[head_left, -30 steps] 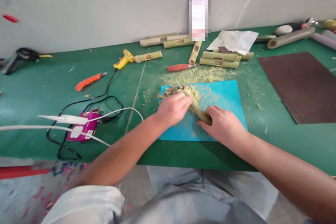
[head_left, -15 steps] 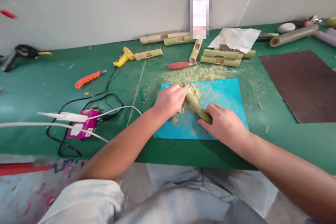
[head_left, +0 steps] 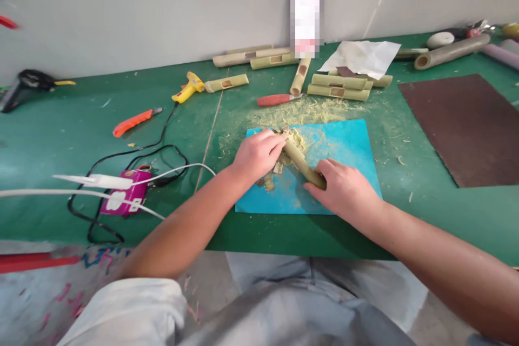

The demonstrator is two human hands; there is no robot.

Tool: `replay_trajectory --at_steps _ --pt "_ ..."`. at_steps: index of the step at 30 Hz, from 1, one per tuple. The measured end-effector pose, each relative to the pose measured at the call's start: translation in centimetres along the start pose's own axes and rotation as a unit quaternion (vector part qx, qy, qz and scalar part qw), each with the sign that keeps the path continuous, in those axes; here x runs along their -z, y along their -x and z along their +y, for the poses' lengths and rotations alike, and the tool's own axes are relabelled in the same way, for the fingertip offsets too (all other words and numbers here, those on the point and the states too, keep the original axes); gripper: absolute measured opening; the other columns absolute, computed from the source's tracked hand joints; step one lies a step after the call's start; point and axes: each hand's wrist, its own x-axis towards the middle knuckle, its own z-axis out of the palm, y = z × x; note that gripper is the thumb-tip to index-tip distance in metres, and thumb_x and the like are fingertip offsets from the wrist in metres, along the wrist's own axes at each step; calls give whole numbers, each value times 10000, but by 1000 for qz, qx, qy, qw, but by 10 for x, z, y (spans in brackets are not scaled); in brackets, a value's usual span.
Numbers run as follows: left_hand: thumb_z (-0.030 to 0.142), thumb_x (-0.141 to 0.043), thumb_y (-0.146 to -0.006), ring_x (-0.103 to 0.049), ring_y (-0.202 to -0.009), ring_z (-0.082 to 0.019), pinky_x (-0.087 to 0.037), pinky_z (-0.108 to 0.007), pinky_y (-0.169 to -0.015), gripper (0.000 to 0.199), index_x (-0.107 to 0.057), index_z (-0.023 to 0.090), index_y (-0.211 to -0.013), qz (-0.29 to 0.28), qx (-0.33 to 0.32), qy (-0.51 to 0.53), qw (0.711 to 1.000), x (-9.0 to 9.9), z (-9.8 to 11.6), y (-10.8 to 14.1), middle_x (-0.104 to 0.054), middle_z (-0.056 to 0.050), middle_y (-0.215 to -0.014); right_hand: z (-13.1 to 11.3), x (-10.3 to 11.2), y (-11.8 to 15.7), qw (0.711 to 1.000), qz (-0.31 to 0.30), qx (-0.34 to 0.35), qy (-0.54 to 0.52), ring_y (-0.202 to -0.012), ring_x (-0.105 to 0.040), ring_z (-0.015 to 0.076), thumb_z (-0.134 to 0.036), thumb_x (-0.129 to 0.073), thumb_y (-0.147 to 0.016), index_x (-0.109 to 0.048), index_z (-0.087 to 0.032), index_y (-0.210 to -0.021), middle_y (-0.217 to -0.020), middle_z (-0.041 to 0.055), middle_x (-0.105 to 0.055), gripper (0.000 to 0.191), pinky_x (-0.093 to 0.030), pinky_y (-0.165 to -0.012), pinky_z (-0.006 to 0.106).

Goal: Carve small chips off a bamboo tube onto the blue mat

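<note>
A greenish bamboo tube (head_left: 300,160) lies slantwise over a blue sheet (head_left: 352,162), between my two hands. My right hand (head_left: 343,184) is closed round its near end. At the far end, my left hand (head_left: 259,154) has its fingers wrapped over the tube, hiding that tip. Crumpled brownish scraps (head_left: 281,162) lie under and beside my left hand; what they are I cannot make out. Pale shavings (head_left: 298,140) are heaped by the tube's far end and scattered across the sheet.
Cut bamboo tubes (head_left: 338,92), a red-handled knife (head_left: 278,99) and a phone (head_left: 307,16) stand or lie behind the sheet. To the left are a yellow glue gun (head_left: 190,88), an orange cutter (head_left: 133,123) and a purple power strip (head_left: 127,192) with cables. Dark sandpaper (head_left: 462,124) lies right.
Both hands keep their hold on the bamboo tube, with hardly any movement. The whole view has shifted slightly, so everything sits a little further left and up.
</note>
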Motion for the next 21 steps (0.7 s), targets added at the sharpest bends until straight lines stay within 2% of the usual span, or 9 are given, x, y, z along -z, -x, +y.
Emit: replay_trajectory --at_steps 3,5,8,13,16,21 --pt "274 -478 -989 -630 -744 -135 -512 -237 -678 271 -699 148 -1083 -32 -30 19 999 1 -1 -1 -672 -60 -830 0 0 0 1000 -5 -1 2 -654 -536 145 -369 -601 -828 -545 -195 -828 -831 27 -625 182 -263 -575 288" --pt "279 -485 -987 -630 -737 -132 -503 -230 -664 262 -709 164 -1062 -46 -28 23 998 2 -1 -2 -675 -53 -824 -1 1 0 1000 -3 0 2 -649 -536 146 -372 -601 -824 -543 -197 -822 -824 25 -625 184 -262 -572 290" --pt "277 -461 -994 -619 -709 -134 -491 -232 -638 287 -713 152 -1048 -19 15 -10 1000 3 -1 -4 -664 -57 -794 -1 1 0 1000 5 0 -2 -658 -542 149 -380 -591 -828 -546 -198 -833 -833 25 -628 187 -271 -576 290" --pt "294 -460 -999 -622 -701 -129 -483 -215 -623 296 -700 156 -1102 -53 -38 5 998 4 3 -2 -647 -40 -758 0 2 1 1000 -10 -2 1 -662 -546 152 -378 -595 -826 -542 -199 -828 -834 29 -630 187 -271 -579 291" --pt "271 -455 -998 -627 -722 -136 -487 -227 -636 292 -704 141 -1080 -13 5 -24 1000 4 2 -2 -669 -62 -815 0 2 0 1000 -3 0 -3 -672 -548 153 -390 -588 -834 -542 -197 -840 -843 28 -630 199 -274 -584 289" --pt "296 -462 -997 -621 -701 -127 -490 -221 -636 289 -705 162 -1077 -48 -13 2 999 4 0 -2 -646 -42 -763 -1 2 0 1000 -11 -2 -1 -657 -535 147 -381 -599 -831 -542 -195 -822 -824 25 -624 195 -267 -577 288"
